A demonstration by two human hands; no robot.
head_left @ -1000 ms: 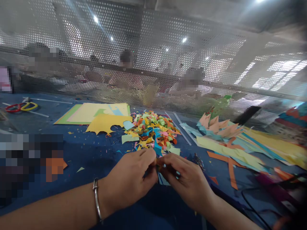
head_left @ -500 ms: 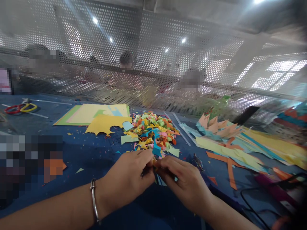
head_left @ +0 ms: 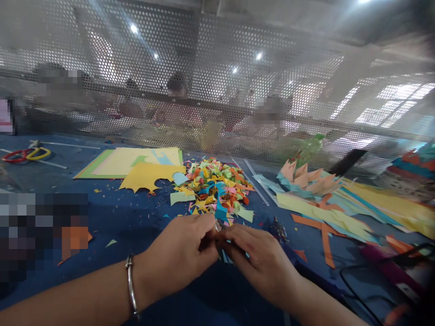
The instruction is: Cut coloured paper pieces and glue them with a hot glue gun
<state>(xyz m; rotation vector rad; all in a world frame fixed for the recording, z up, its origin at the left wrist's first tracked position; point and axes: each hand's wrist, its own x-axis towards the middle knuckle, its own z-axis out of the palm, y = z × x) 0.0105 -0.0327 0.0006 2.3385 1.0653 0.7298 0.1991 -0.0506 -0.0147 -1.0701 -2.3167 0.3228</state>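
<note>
Grip: both hands meet fingertip to fingertip, pinched together on a small paper piece (head_left: 227, 257) of which only light blue slivers show beneath the fingers; its exact shape is hidden.
Left hand (head_left: 180, 253): fingers curled inward, thumb and forefinger closed on the piece from the left; a metal bangle (head_left: 130, 285) sits on the wrist.
Right hand (head_left: 260, 258): fingers bent toward the left hand, closed on the same piece from the right.
Place of the piece: held low over the blue table (head_left: 136, 217), near the front edge, just in front of the scrap heap.
Scrap heap (head_left: 217, 185): a mound of many-coloured paper cuttings, green, orange, yellow, blue and pink, just beyond the fingertips.
Yellow cut sheet (head_left: 149, 175): jagged-edged paper lying left of the heap, touching a stack of pastel sheets (head_left: 129, 159) behind it.
Paper strips (head_left: 326, 213): long yellow, orange and teal strips spread to the right of the heap, with peach and teal zigzag cut-outs (head_left: 306, 176) at their far end.
Scissors (head_left: 25, 154): red and yellow handles, far left, well apart from the hands.
Cable (head_left: 356, 290): black, on the table at the right.
Screen: perforated metal mesh (head_left: 217, 90) stands behind the table; blurred people sit beyond it.
</note>
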